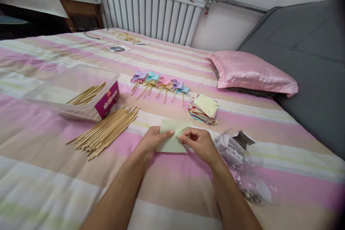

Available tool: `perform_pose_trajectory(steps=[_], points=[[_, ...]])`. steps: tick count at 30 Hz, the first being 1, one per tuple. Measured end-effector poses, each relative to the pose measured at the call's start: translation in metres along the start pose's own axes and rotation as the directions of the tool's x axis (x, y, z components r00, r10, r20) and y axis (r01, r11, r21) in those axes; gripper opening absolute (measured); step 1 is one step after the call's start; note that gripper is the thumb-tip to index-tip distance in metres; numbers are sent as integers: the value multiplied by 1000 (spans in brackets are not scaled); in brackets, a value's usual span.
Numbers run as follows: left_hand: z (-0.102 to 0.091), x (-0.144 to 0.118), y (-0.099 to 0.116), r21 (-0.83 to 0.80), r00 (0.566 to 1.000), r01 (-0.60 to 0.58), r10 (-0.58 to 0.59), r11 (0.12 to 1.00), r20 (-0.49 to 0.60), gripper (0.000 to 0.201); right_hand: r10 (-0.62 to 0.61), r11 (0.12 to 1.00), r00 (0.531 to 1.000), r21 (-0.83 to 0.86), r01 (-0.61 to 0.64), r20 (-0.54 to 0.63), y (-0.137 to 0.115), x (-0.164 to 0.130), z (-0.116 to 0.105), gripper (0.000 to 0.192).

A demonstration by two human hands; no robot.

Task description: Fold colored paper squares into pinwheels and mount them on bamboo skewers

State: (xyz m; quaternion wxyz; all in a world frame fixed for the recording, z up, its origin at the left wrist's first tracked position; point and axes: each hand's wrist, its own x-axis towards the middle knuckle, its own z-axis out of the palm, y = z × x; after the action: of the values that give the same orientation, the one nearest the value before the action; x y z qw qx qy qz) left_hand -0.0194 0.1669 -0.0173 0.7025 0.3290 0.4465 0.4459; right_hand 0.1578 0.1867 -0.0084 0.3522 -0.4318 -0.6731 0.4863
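A pale green square of paper is held between my two hands above the striped bedspread. My left hand grips its left side, thumb on top. With thumb and forefinger pinched together, my right hand holds a folded flap at the sheet's right, near the centre. Left of my hands lies a heap of thin wooden sticks. Beyond the sheet is a stack of coloured paper squares, a pale yellow one on top. Several finished paper pinwheels on sticks lie in a row farther off.
A clear plastic box holding more sticks stands at left. At right are an opened small carton in plastic wrap and a clear round container with small metal pieces. A pink pillow rests by the grey headboard.
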Motion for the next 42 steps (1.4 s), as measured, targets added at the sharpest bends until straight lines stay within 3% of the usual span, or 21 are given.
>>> perform_pose_trajectory(steps=[8, 19, 27, 35, 39, 42], points=[[3, 1, 0, -4, 1000, 11, -11, 1000, -13, 34, 45, 995, 999, -87, -47, -31, 3, -1, 1, 28], [7, -6, 5, 40, 1000, -13, 13, 999, -5, 22, 18, 981, 999, -194, -27, -50, 1, 0, 3, 22], [5, -3, 2, 108, 999, -36, 38, 993, -15, 34, -18, 962, 998, -274, 1, -59, -3, -2, 3, 19], [4, -2, 1, 65, 998, -61, 59, 996, 21, 36, -89, 951, 993, -303, 60, -82, -5, -3, 6, 17], [5, -1, 1, 37, 995, -81, 82, 996, -48, 35, -23, 985, 991, -174, -1, -135, -6, -3, 9, 21], [6, 1, 0, -22, 989, -106, 103, 994, -107, 38, 8, 1000, 985, 22, -5, -171, -5, -2, 11, 48]])
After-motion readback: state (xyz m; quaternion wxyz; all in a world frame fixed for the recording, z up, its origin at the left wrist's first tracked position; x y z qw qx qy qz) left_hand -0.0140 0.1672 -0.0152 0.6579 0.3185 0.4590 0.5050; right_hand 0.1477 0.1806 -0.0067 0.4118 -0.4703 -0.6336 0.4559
